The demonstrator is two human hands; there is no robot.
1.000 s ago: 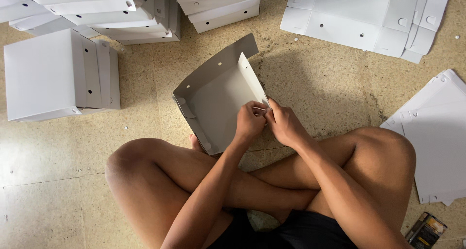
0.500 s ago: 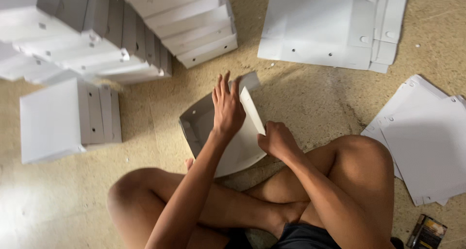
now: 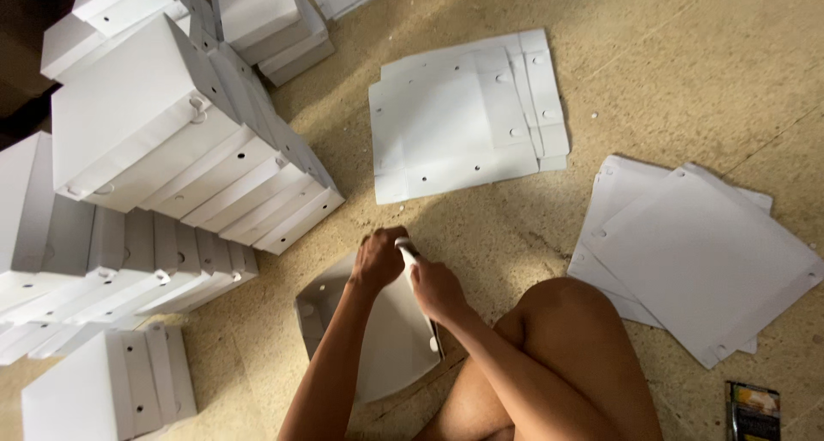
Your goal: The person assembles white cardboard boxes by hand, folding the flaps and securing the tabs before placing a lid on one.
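Note:
A half-folded white cardboard box (image 3: 386,346) with a grey inside lies on the floor in front of my crossed legs. My left hand (image 3: 378,259) grips its upper flap at the far edge. My right hand (image 3: 434,288) pinches the same flap (image 3: 406,250) from the right, thumb beside the left hand's fingers. Both forearms cross over the box and hide part of its middle.
Rows of finished white boxes (image 3: 172,149) are stacked at the left and top left. A pile of flat punched blanks (image 3: 468,119) lies ahead, another flat pile (image 3: 695,252) at the right. A small dark packet (image 3: 753,411) sits at the bottom right on the tan floor.
The view swung left, bringing the stacked boxes into sight. My left hand came down from an open reach over the box and closed on the flap next to my right hand.

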